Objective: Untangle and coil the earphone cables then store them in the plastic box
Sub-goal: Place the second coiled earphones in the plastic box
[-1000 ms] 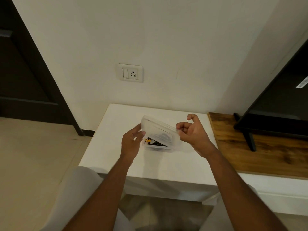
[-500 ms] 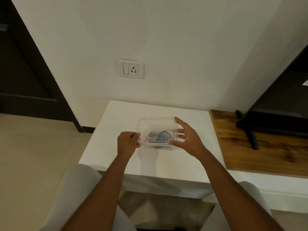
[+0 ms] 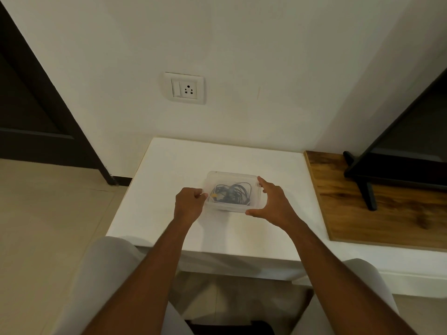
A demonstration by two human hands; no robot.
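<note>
A clear plastic box [image 3: 233, 176] with its lid lying flat on top sits on the white table [image 3: 169, 170]. Dark earphone cables [image 3: 233, 193] with a small yellow piece show through the lid. My left hand [image 3: 189, 205] is curled at the box's left edge, thumb and fingers pinching the rim. My right hand [image 3: 271, 201] spans the box's right side, fingertips on the far right corner and thumb along the near edge.
A wooden board [image 3: 377, 201] lies to the right with a black TV stand [image 3: 367, 187] on it. A wall socket [image 3: 185, 88] is above the table. A dark door [image 3: 36, 105] stands at the left. My knees are below the table's front edge.
One second ago the lid was tilted up over the box. It has come down flat on the box, and both hands have moved onto the box's edges.
</note>
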